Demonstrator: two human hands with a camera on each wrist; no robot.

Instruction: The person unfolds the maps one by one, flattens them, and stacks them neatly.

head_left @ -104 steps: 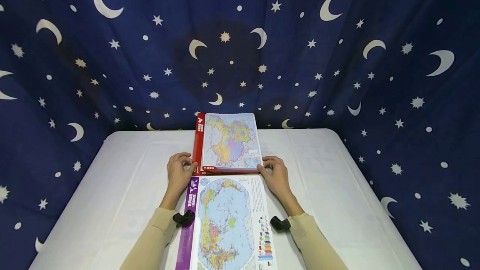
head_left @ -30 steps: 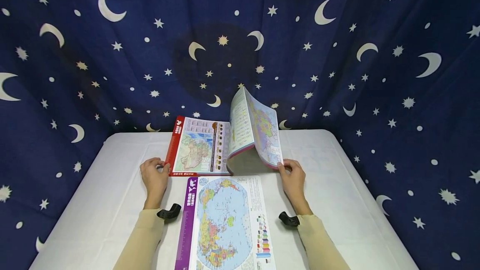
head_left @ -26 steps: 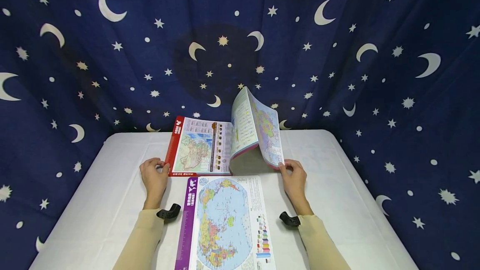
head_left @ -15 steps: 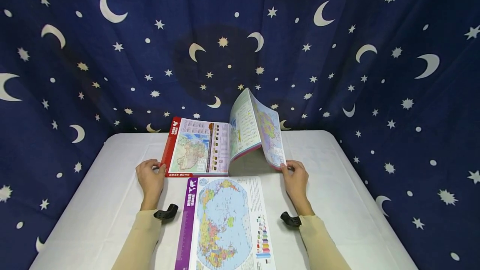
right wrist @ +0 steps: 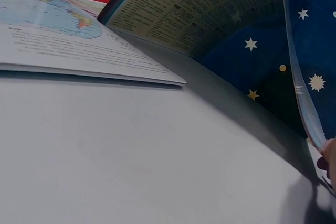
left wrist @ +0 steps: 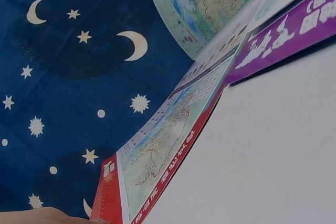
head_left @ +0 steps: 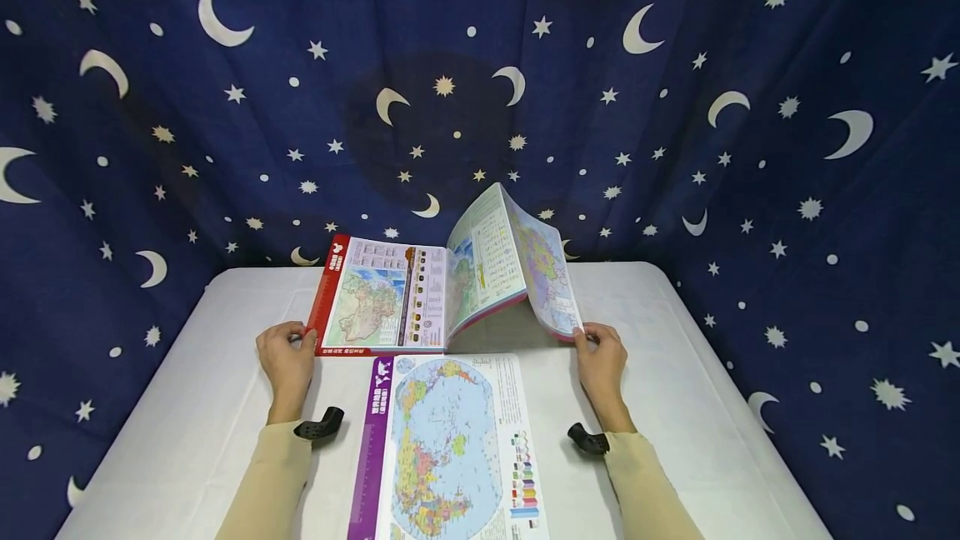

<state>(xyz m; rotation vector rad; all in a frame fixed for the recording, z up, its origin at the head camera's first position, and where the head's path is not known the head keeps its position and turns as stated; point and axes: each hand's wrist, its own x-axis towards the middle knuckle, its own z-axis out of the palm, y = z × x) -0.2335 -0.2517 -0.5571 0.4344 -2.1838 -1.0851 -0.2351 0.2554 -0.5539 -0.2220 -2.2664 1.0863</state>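
Observation:
A folding map with a red margin (head_left: 382,294) lies partly unfolded at the far side of the table. Its left panel is flat, while its right panels stand up in a peaked fold (head_left: 483,257). My left hand (head_left: 287,365) pinches the lower left corner on the red strip. At the lower right corner, my right hand (head_left: 602,365) pinches the panel's edge between thumb and fingers. In the right wrist view, the lifted sheet's printed underside (right wrist: 199,9) arches over the table. A second map with a purple margin (head_left: 448,448) lies just nearer, between my forearms.
White cloth covers the table (head_left: 697,407). A dark blue curtain (head_left: 480,90) with moons and stars hangs right behind the table's far edge and along both sides. Black wrist cameras (head_left: 320,425) sit at both sleeve cuffs.
From a folded stack, the red-margined map has been opened out sideways. My hands have moved apart, the left one leftward and the right one rightward, while the purple-margined map has stayed put.

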